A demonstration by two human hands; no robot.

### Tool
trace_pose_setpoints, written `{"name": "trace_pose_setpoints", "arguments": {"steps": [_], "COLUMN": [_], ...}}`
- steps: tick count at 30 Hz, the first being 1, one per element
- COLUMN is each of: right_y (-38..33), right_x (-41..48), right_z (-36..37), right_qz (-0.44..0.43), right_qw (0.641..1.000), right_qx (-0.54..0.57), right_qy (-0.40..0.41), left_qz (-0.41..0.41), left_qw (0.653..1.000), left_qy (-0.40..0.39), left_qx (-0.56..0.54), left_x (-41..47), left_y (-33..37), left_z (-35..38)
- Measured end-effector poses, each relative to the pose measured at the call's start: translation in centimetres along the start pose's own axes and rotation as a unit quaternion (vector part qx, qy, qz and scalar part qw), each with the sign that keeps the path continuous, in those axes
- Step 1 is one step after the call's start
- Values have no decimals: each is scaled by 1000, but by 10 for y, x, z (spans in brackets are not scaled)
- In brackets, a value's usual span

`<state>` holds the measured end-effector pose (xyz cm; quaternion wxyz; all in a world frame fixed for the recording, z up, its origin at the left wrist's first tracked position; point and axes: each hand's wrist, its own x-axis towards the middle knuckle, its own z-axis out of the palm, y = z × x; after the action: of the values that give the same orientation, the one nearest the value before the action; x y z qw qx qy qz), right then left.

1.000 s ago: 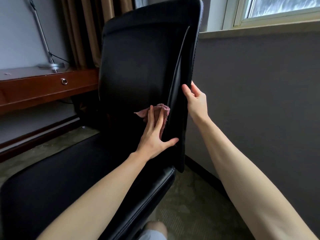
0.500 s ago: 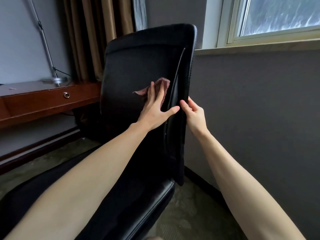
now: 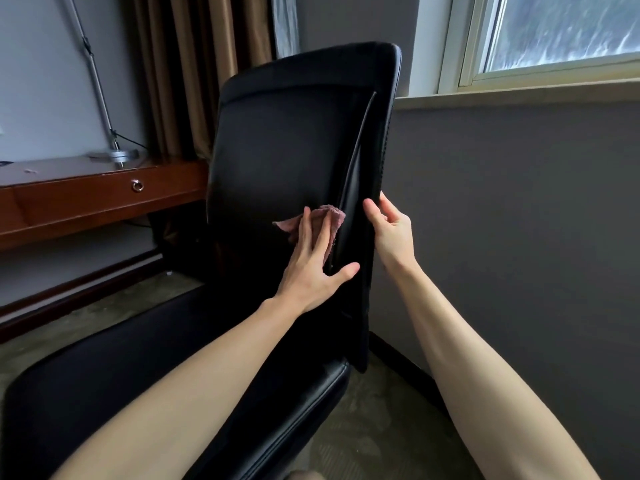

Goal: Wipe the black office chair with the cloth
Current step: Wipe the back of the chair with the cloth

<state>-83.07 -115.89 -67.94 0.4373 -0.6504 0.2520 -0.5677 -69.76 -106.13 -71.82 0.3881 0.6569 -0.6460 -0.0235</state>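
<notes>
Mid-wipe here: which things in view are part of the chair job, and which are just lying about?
Part of the job: black office chair; pink cloth; left hand, pressing the cloth flat on the backrest; right hand, gripping the backrest's edge.

Just lying about: wooden desk; desk lamp; curtain; window.

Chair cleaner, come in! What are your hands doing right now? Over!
Left hand flat, pressing cloth against chair back. Right hand gripping the back's side edge. Nothing blocking the wipe. Over.
</notes>
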Motion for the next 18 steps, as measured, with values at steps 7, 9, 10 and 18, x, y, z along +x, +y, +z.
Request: {"name": "trace_pose_setpoints", "arguments": {"steps": [7, 9, 10, 18], "right_y": [-2, -4, -6, -6], "right_x": [-5, -6, -7, -10], "right_z": [-4, -6, -6, -6], "right_qz": [17, 16, 13, 2], "right_qw": [999, 999, 998, 998], "right_qx": [40, 45, 48, 54], "right_qy": [-9, -24, -32, -13], "left_qz": [-3, -1, -1, 13], "left_qw": [999, 999, 999, 997], "left_qy": [35, 46, 50, 72], "left_qx": [-22, -18, -13, -37], "left_x": [77, 94, 99, 61], "left_y": [51, 63, 66, 51], "left_z": [-50, -61, -64, -44]}}
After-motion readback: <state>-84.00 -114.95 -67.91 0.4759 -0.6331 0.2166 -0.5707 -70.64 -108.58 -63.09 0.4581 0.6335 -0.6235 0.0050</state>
